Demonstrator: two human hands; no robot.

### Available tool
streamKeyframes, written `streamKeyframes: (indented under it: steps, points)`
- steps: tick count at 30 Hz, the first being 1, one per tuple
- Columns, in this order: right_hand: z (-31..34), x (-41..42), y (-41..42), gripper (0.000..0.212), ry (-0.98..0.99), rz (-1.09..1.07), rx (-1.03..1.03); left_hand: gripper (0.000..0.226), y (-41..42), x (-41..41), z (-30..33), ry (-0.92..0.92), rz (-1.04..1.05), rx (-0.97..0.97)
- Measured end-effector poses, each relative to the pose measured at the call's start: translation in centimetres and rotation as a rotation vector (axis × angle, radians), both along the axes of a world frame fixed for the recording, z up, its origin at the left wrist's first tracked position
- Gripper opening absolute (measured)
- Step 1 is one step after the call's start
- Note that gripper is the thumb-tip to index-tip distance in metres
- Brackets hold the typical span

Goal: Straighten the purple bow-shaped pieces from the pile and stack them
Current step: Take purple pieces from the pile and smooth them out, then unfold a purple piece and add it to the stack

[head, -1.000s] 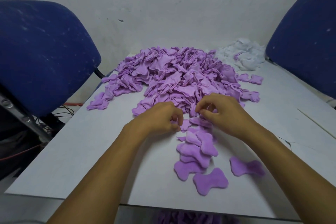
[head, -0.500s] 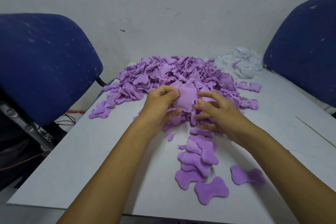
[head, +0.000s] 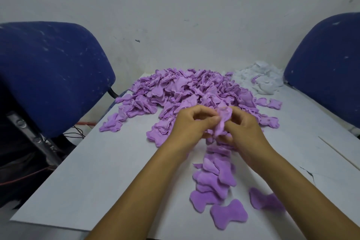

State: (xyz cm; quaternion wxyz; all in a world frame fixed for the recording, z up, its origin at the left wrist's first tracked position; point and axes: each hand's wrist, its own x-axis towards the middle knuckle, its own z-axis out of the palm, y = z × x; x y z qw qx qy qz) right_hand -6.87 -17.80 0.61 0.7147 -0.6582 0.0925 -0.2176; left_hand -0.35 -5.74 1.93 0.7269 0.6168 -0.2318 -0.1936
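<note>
A big pile of crumpled purple bow-shaped pieces (head: 187, 91) covers the far middle of the white table (head: 109, 171). Just in front of it, my left hand (head: 192, 122) and my right hand (head: 243, 128) both pinch one crumpled purple piece (head: 223, 121), held upright above the table between them. Below my hands, a loose overlapping row of flattened purple pieces (head: 214, 177) runs toward me. Two more flat pieces lie apart: one near the front edge (head: 228, 214), one to its right (head: 265, 200).
A small heap of white fabric pieces (head: 261, 78) sits at the far right of the table. Blue chair backs stand at the left (head: 48, 72) and right (head: 327, 64). Cables (head: 76, 132) hang beside the table's left edge. A white wall is behind.
Both hands reached from the flat row into the pile, took out one purple piece and have drawn it back toward me, lifted between the fingers.
</note>
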Motion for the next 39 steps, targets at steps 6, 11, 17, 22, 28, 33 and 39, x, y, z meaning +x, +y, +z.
streamKeyframes:
  steps: [6, 11, 17, 22, 28, 33, 39]
  points:
    - [-0.8, 0.9, 1.3, 0.018, 0.045, -0.144, 0.064, 0.022, -1.0, -0.9, -0.3, 0.003, 0.080, 0.036]
    - [-0.6, 0.4, 0.3, 0.017, -0.027, -0.364, -0.260, 0.007, -1.0, -0.7, 0.9, 0.226, -0.028, -0.077]
    - [0.6, -0.1, 0.1, 0.011, -0.073, -0.190, -0.296, 0.017, -0.4, -0.3, 0.6, -0.190, 0.142, -0.020]
    - [1.0, -1.1, 0.2, 0.009, 0.006, 0.054, 0.077, 0.017, 0.4, 0.1, 1.1, -0.227, 0.169, -0.053]
    - [1.7, -1.5, 0.4, 0.007, -0.042, 0.034, 0.107, 0.010, 0.3, -0.5, 1.3, -0.219, 0.090, -0.092]
    - [2.2, -1.2, 0.8, 0.013, -0.070, 0.150, 0.203, 0.023, 0.2, 0.3, 2.3, -0.194, 0.169, -0.110]
    - [2.7, -1.1, 1.7, 0.014, 0.008, 0.375, 0.435, 0.030, 0.2, 0.0, 2.5, -0.195, 0.208, -0.123]
